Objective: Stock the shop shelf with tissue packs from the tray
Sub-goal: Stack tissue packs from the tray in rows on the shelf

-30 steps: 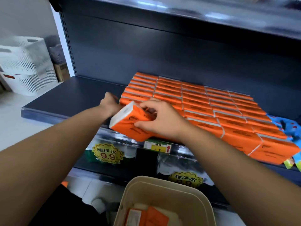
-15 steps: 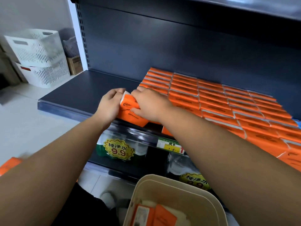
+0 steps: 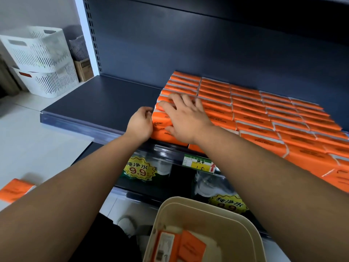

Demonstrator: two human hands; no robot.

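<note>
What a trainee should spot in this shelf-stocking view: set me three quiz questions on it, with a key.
1. True or false: the beige plastic tray holds orange tissue packs.
2. The right hand lies: A) flat on the shelved packs lined up on the dark blue metal shelf; B) inside the tray; C) in the air, touching nothing.
3. Which end of the front-left pack does the left hand touch?
Key: 1 true; 2 A; 3 its left end.
</note>
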